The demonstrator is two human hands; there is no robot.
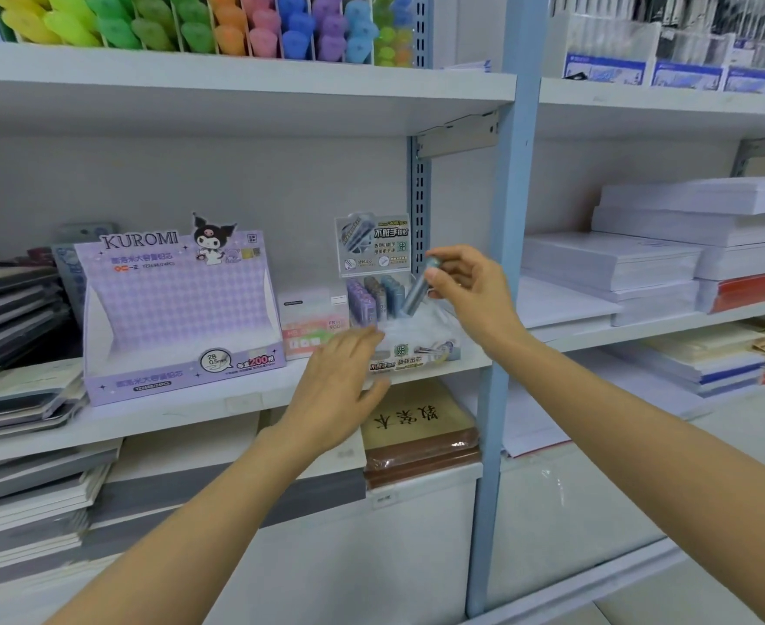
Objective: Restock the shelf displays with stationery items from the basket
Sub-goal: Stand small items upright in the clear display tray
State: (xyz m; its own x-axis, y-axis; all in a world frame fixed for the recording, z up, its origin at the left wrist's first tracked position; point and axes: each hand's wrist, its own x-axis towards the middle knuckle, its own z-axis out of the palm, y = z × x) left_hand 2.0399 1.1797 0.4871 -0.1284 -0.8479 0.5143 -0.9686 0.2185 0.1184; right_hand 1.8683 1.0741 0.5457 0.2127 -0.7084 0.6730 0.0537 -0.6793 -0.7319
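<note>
A small grey-and-white display box (410, 351) of pencil-lead tubes stands on the middle shelf (168, 417), with several purple, grey and blue tubes (373, 297) upright in its back rows. My right hand (466, 286) is shut on one blue-grey lead tube (419, 288), tilted above the box's right side. My left hand (340, 381) hovers at the box's front left with its fingers spread and nothing in it. The basket is out of sight.
A purple Kuromi display box (177, 318) stands left of a small pink carton (310, 327). Notebooks (15, 318) are stacked at far left, white paper reams (669, 259) at right beyond the blue upright (511, 263). Coloured highlighters (218, 24) fill the top shelf.
</note>
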